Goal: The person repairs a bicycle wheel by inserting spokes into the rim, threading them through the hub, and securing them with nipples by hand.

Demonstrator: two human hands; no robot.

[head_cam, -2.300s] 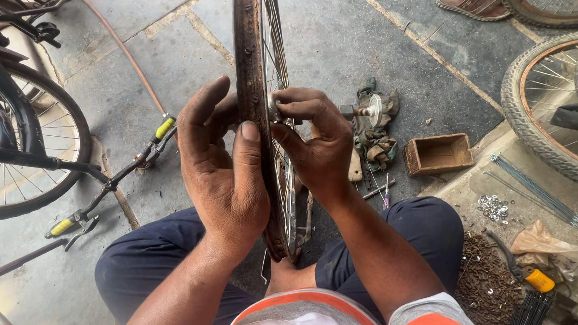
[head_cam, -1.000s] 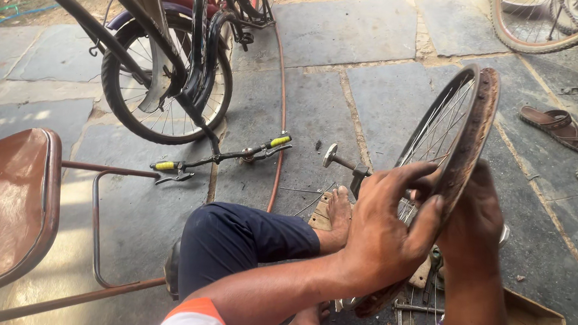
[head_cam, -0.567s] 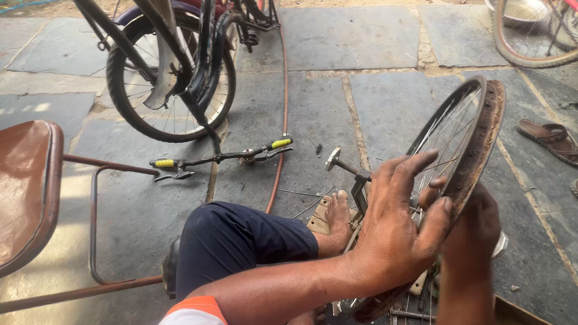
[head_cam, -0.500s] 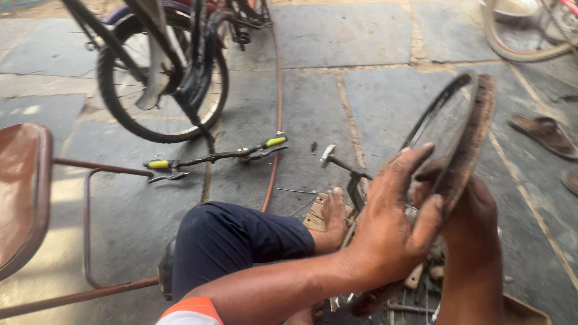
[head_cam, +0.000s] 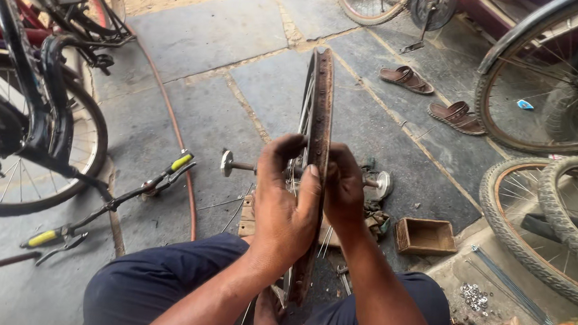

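A rusty bare bicycle wheel rim (head_cam: 321,98) with thin spokes stands upright on edge between my knees. My left hand (head_cam: 285,205) presses flat against its left side, thumb laid over the rim's edge. On the other side my right hand (head_cam: 344,188) grips the rim, its fingers partly hidden behind the metal. The wheel's axle (head_cam: 237,166) sticks out to the left at hub height. I am seated on the stone floor in dark blue trousers (head_cam: 150,287).
A parked bicycle (head_cam: 35,103) stands at left, long yellow-handled cutters (head_cam: 112,199) lying beside it. A small wooden box (head_cam: 423,235), loose spokes (head_cam: 510,289) and small metal parts lie at right. Tyres and wheels (head_cam: 550,216) lean at far right, two sandals (head_cam: 431,97) beyond.
My view has swung from left to straight ahead, so the rim now stands centred instead of tilted at right. Both hands stay on the rim, now clasping it from either side.
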